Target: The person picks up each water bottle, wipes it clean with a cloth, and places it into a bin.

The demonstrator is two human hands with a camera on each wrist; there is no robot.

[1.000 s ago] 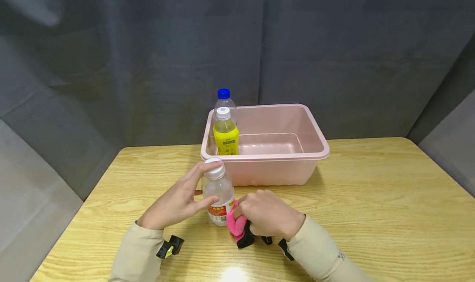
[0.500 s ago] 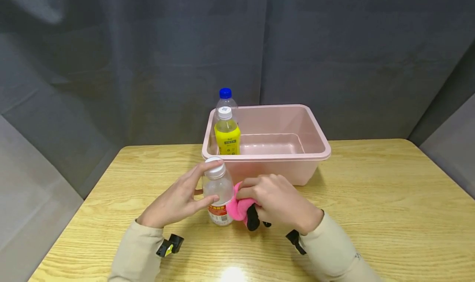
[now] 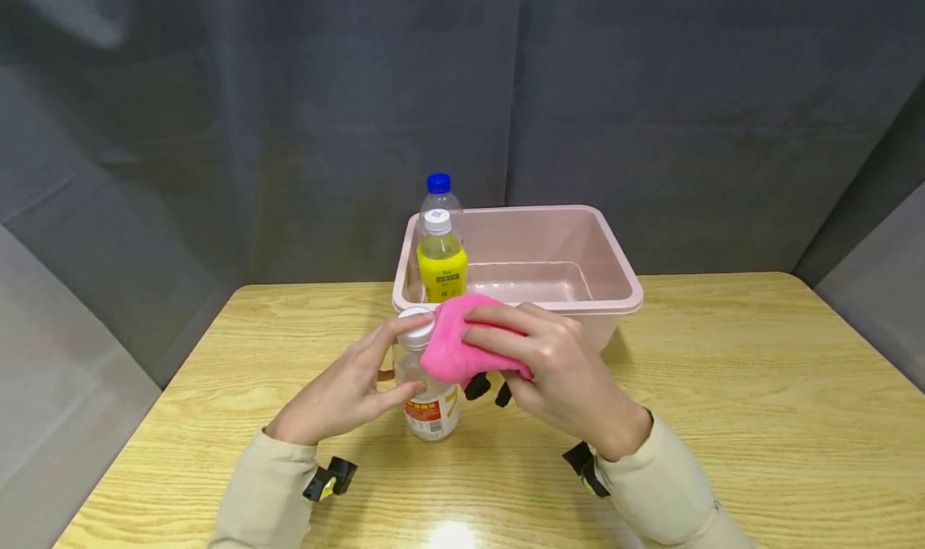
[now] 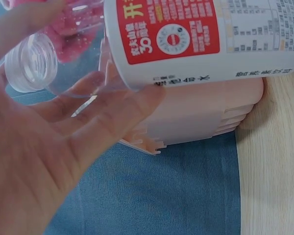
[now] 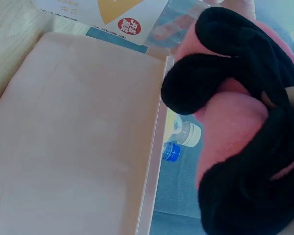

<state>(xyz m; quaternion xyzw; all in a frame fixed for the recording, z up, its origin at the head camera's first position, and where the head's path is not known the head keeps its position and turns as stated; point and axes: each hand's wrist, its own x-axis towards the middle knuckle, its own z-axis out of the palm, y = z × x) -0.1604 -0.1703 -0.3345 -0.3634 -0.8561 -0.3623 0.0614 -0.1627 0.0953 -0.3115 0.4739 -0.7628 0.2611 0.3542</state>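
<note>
A clear plastic bottle (image 3: 432, 420) with a white cap and a white and red label stands upright on the table. My left hand (image 3: 354, 384) holds it from the left, one finger on the cap and the thumb against the body. A crumpled pink cloth (image 3: 458, 344) with black parts is gripped in my right hand (image 3: 564, 364). It lies against the bottle's upper right side, hiding some of the shoulder. In the left wrist view the bottle's label (image 4: 171, 34) is close up. The right wrist view has the bunched cloth (image 5: 232, 129) with its thick black edges.
Just behind the hands is a pink plastic bin (image 3: 535, 236). At its left end stand a yellow-labelled bottle (image 3: 443, 274) with a white cap and a clear bottle (image 3: 438, 185) with a blue cap. Dark curtains (image 3: 347, 132) back the wooden table (image 3: 759, 420).
My right hand has moved the cloth up along the bottle, from beside the label to the shoulder near the cap. The left hand and bottle have stayed nearly in place.
</note>
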